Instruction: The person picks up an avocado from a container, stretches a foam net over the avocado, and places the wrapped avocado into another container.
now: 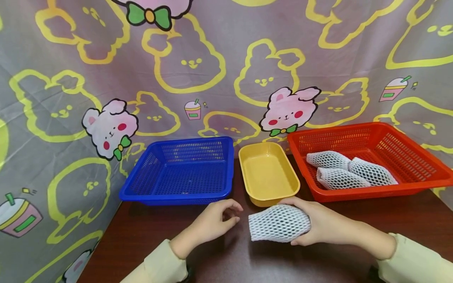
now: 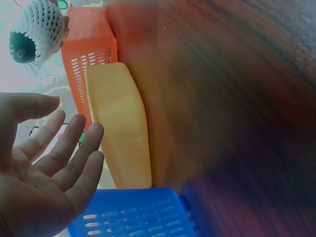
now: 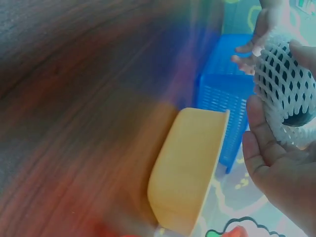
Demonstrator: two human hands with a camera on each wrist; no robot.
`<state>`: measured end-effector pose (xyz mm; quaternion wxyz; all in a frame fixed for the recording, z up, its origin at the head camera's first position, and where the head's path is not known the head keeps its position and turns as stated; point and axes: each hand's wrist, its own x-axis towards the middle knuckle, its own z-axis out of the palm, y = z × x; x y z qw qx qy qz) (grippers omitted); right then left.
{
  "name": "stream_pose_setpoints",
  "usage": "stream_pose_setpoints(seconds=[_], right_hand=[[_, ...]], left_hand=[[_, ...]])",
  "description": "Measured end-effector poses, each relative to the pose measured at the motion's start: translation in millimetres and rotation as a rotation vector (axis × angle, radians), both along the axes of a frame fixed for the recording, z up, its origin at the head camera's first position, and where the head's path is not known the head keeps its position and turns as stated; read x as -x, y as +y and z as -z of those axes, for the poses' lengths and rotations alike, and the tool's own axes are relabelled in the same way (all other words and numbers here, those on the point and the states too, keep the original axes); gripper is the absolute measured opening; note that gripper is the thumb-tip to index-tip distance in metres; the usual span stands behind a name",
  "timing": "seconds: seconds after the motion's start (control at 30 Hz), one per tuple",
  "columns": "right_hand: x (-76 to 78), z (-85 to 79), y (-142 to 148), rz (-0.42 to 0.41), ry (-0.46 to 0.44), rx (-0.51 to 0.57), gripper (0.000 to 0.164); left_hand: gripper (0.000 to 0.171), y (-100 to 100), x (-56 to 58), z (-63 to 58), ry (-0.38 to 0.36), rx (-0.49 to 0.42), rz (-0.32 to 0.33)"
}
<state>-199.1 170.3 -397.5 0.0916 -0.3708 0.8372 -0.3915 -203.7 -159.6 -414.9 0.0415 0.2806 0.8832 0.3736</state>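
Observation:
My right hand (image 1: 320,222) grips a rounded dark green item in a white foam net sleeve (image 1: 277,224), held over the table in front of the yellow tray. The sleeve's narrower end points left, toward my left hand (image 1: 214,224). That hand holds nothing; its fingers are loosely bent, a short gap away from the sleeve. In the left wrist view, something dark green shows through the open end of the foam net sleeve (image 2: 47,27); its kind cannot be told. The right wrist view shows fingers and thumb around the sleeve (image 3: 284,74).
At the right stands a red basket (image 1: 375,192) with three white foam-netted pieces (image 1: 337,179) inside. A yellow tray (image 1: 269,169) sits in the middle, with a blue basket (image 1: 173,197) on its left. Behind them hangs a patterned curtain (image 1: 226,51); all stand on a dark wooden table (image 1: 116,243).

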Motion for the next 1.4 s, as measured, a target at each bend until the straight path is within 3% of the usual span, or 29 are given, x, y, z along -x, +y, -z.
stream_pose_setpoints(seconds=[0.33, 0.67, 0.87, 1.13, 1.4], right_hand=[[-5.9, -19.6, 5.2, 0.050, 0.026, -0.023, 0.080], [-11.0, -34.7, 16.7, 0.072, 0.182, -0.019, 0.082], [-11.9, -41.8, 26.9, 0.127, 0.212, -0.008, 0.086], [-4.2, -41.8, 48.2, 0.249, 0.323, -0.015, 0.090], [9.4, -42.1, 75.3, 0.352, 0.261, 0.011, 0.090]], left_hand=[[0.017, -3.3, -7.2, -15.7, 0.144, -0.009, 0.001], [0.019, -11.5, -5.4, -40.7, 0.294, 0.033, -0.014], [0.020, -24.8, 1.1, -50.1, 0.302, 0.025, -0.089], [0.031, -46.8, 14.8, -49.0, 0.351, 0.043, -0.197], [0.036, -63.0, 24.6, -51.9, 0.395, 0.111, -0.242]])
